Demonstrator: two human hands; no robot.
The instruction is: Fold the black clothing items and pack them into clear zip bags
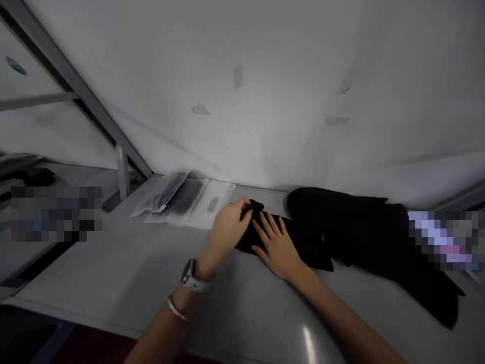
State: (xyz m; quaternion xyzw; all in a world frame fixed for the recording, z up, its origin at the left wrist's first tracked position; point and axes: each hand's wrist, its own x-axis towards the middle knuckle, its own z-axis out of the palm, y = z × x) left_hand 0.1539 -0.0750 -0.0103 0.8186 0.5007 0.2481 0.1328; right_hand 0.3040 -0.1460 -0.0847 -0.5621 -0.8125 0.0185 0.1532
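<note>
A piece of black cloth (308, 245) lies on the grey table in front of me. My left hand (231, 227) pinches its left end, where a small fold of the fabric stands up between thumb and fingers. Just to the right, my right hand (276, 245) rests flat on the cloth with its fingers spread. A larger heap of black fabric (364, 227) adjoins it on the right and stretches toward the table's right side. My left wrist wears a watch and a bangle.
Flat plastic bags (182, 197), some with dark contents, overlap at the back left of the table (94, 283). A pale wall (284, 101) with tape pieces rises behind. Metal frame bars (122, 172) stand at the left, beside another surface with dark items.
</note>
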